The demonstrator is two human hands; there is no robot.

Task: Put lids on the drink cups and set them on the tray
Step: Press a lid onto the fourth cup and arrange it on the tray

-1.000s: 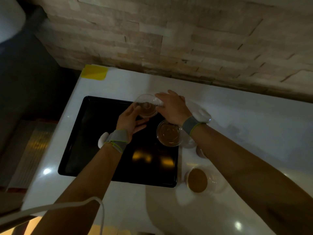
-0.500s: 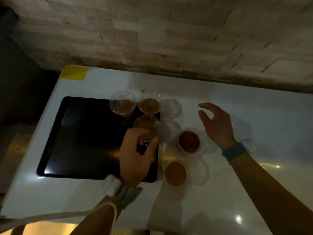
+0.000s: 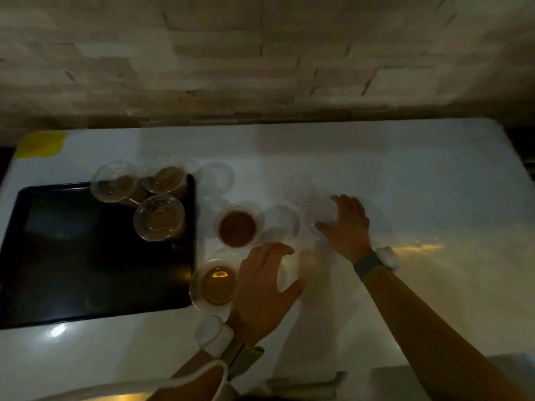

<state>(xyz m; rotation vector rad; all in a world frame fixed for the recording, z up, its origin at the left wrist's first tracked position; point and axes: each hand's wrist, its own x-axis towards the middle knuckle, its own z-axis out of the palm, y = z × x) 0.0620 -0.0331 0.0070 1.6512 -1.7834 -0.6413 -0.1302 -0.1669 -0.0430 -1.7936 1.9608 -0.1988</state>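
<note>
A black tray [image 3: 58, 270] lies at the left. Three cups of brown drink stand in its far right corner [image 3: 115, 182], [image 3: 165, 179], [image 3: 158, 217], and they appear to have clear lids on. Two open cups stand on the white table just right of the tray, one further away [image 3: 237, 228] and one nearer [image 3: 215, 285]. My left hand [image 3: 263, 287] is open, palm down, beside the nearer open cup. My right hand [image 3: 347, 224] rests on a clear lid [image 3: 322, 217] that lies on the table, thumb and fingers spread around its edge.
More loose clear lids lie on the table: one [image 3: 215, 178] by the tray's far corner, one [image 3: 279, 222] beside the far open cup, one [image 3: 299, 188] further back. A brick wall runs along the table's far edge. Yellow tape [image 3: 40, 144] marks the far left corner.
My left hand let go of the cup on the tray and moved right, next to the nearer open cup. My right hand came down onto a loose lid. The view shifted right.
</note>
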